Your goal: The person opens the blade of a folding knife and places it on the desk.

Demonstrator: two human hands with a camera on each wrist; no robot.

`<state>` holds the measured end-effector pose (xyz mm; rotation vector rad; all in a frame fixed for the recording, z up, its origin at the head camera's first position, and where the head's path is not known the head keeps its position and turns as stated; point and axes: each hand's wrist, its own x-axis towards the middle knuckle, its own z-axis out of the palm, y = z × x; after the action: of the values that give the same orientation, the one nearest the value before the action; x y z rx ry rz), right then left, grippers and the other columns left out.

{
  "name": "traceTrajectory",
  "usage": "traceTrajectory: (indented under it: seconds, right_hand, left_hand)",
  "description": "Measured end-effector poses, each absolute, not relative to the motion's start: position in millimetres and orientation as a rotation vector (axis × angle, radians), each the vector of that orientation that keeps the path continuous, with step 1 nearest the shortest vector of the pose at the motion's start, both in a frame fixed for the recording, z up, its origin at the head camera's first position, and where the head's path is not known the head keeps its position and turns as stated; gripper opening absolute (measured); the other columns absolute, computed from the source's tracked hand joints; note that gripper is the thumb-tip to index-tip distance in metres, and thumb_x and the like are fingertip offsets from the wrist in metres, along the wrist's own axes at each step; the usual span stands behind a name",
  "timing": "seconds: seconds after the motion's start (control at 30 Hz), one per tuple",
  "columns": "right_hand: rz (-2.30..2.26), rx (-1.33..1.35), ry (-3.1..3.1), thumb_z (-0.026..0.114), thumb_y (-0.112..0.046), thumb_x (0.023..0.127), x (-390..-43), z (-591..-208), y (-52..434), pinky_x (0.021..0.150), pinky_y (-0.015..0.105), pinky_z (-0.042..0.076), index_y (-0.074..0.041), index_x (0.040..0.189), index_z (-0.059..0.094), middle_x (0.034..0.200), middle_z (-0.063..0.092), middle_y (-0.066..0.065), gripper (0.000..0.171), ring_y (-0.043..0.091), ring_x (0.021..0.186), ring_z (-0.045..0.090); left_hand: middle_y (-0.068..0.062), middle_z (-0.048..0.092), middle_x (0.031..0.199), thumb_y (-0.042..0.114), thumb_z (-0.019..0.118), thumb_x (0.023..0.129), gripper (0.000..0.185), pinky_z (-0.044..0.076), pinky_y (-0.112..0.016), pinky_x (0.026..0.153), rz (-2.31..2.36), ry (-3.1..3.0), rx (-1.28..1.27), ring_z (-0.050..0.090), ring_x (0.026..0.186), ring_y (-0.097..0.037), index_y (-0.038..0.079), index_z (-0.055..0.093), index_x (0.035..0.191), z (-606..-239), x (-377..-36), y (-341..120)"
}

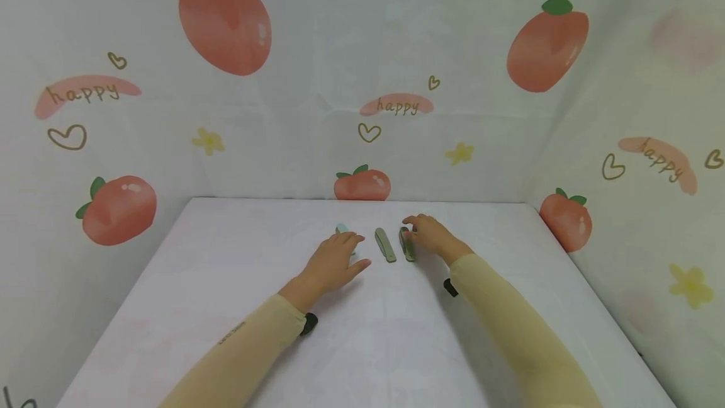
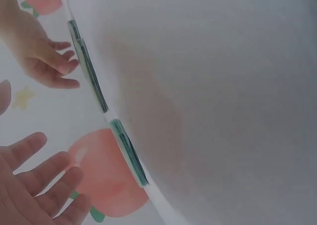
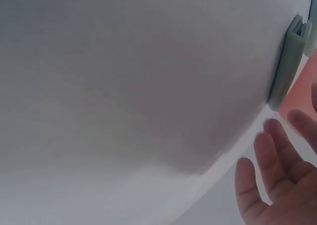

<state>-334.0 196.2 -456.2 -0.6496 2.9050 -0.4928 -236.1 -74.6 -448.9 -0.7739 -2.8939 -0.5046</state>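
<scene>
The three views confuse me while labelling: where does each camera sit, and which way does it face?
Head: worn on the head, looking forward and down at the white table, three small pale green plastic clips, both cream sleeves, the left hand and the right hand.
Left wrist: at the left wrist, skimming the tabletop towards the clips; left fingers show.
Right wrist: at the right wrist, low over the table; right fingers and one clip show.
Shared: all three views show the clips.

Head view high above table (image 1: 226, 307); wrist views low, close, sharing it.
</scene>
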Motion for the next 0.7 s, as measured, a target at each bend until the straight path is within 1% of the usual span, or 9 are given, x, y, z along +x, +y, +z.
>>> traceTrajectory:
  seconds: [0.13,0.23,0.37,0.47,0.57,0.7]
  right_hand:
    - [-0.457,-0.584,2.84,0.065,-0.022,0.099,-338,-458,190,0.087,0.043,0.048,-0.005,0.135,0.058,0.098,0.063,0.011,0.041,0.023,0.091,0.06]
    - [-0.432,-0.535,2.826,0.066,-0.022,0.098,-338,-457,186,0.088,0.042,0.048,-0.005,0.134,0.058,0.096,0.064,0.009,0.041,0.022,0.088,0.058]
    - [-0.455,-0.43,2.821,0.069,-0.021,0.096,-335,-454,182,0.095,0.045,0.046,-0.003,0.128,0.057,0.106,0.066,0.012,0.038,0.024,0.095,0.057]
    - [-0.518,-0.32,2.8,0.072,-0.02,0.093,-332,-452,180,0.097,0.046,0.045,-0.003,0.12,0.058,0.112,0.066,0.014,0.035,0.027,0.1,0.057]
    - [-0.578,-0.23,2.779,0.075,-0.019,0.09,-330,-450,181,0.093,0.045,0.047,-0.002,0.115,0.058,0.11,0.066,0.015,0.035,0.027,0.098,0.057]
    - [-0.67,-0.096,2.712,0.077,-0.02,0.089,-329,-453,184,0.081,0.038,0.051,0.0,0.114,0.056,0.103,0.065,0.013,0.039,0.024,0.089,0.06]
  left_hand:
    - [-0.009,0.056,0.139,0.046,0.058,0.1,0.054,0.041,-0.048,0.105,-0.554,-2.903,-0.761,0.05,0.13,-0.03,0.008,0.054,0.139,-449,-236,-70]
    - [-0.01,0.055,0.14,0.047,0.057,0.1,0.054,0.041,-0.049,0.105,-0.571,-2.911,-0.764,0.049,0.131,-0.03,0.009,0.054,0.139,-449,-237,-65]
    - [-0.01,0.055,0.141,0.048,0.056,0.101,0.055,0.041,-0.048,0.105,-0.563,-2.927,-0.766,0.05,0.131,-0.03,0.009,0.053,0.14,-450,-238,-59]
    - [-0.01,0.055,0.141,0.048,0.056,0.101,0.056,0.041,-0.047,0.106,-0.574,-2.934,-0.76,0.051,0.13,-0.03,0.008,0.053,0.14,-451,-239,-55]
    - [-0.01,0.056,0.141,0.049,0.055,0.101,0.058,0.04,-0.045,0.108,-0.593,-2.942,-0.754,0.051,0.131,-0.03,0.008,0.053,0.141,-451,-240,-50]
    - [-0.01,0.055,0.141,0.049,0.055,0.101,0.059,0.04,-0.044,0.108,-0.624,-2.953,-0.761,0.05,0.131,-0.03,0.007,0.051,0.142,-452,-241,-44]
